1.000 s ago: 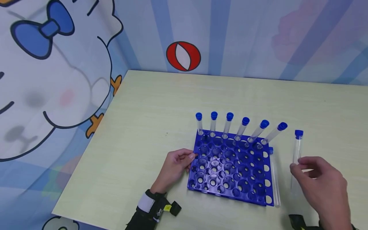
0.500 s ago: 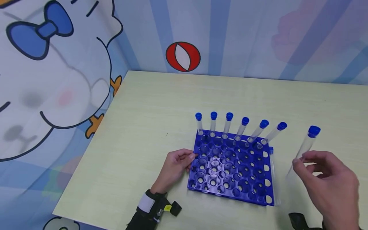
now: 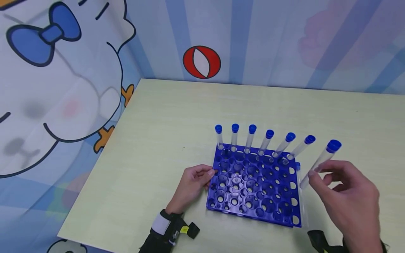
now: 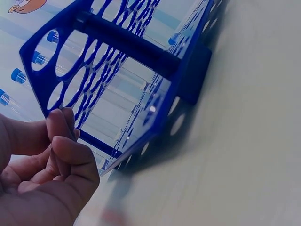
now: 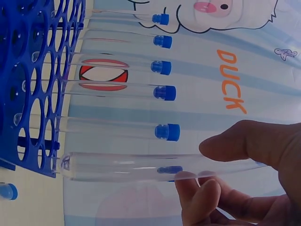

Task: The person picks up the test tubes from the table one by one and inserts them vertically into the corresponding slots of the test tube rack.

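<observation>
A blue test tube rack [image 3: 248, 213] stands on the table, and my left hand [image 3: 193, 184] pinches its left edge between thumb and fingers, as the left wrist view also shows. My right hand [image 3: 351, 200] holds a clear test tube [image 3: 322, 159] with a blue cap by its middle, thumb on one side and fingers on the other. This tube slants, its lower end down by the rack's right side. In the right wrist view the tube's rounded end [image 5: 67, 165] appears close to the rack; whether they touch, I cannot tell. Several capped tubes [image 3: 249, 141] fill the rack's far row.
Another blue-capped tube [image 3: 304, 211] lies along the rack's right side, partly hidden. The pale table [image 3: 158, 123] meets a wall with cartoon prints [image 3: 202, 62] at the back and left.
My right hand has raised and tilted the tube, swung it slightly right, then brought it left toward the rack. The left hand and rack have stayed in place.
</observation>
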A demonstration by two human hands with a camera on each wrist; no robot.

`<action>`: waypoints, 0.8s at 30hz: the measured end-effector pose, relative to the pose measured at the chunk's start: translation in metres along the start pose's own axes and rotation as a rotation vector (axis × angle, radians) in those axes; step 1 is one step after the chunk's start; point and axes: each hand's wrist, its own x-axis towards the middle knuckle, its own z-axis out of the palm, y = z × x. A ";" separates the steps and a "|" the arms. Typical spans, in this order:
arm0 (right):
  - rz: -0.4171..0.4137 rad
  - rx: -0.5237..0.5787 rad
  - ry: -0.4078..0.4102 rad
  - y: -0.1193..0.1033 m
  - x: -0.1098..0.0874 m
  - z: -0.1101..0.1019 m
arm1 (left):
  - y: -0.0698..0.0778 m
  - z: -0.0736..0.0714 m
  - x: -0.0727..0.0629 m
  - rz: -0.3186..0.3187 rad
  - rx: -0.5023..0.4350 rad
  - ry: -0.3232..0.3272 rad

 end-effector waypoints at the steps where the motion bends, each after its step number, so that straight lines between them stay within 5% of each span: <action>1: -0.011 0.006 -0.003 -0.001 0.000 0.001 | 0.000 0.000 0.000 0.000 0.001 0.001; 24: -0.297 0.119 -0.099 -0.031 -0.009 0.029 | 0.001 0.000 -0.001 0.001 -0.012 -0.005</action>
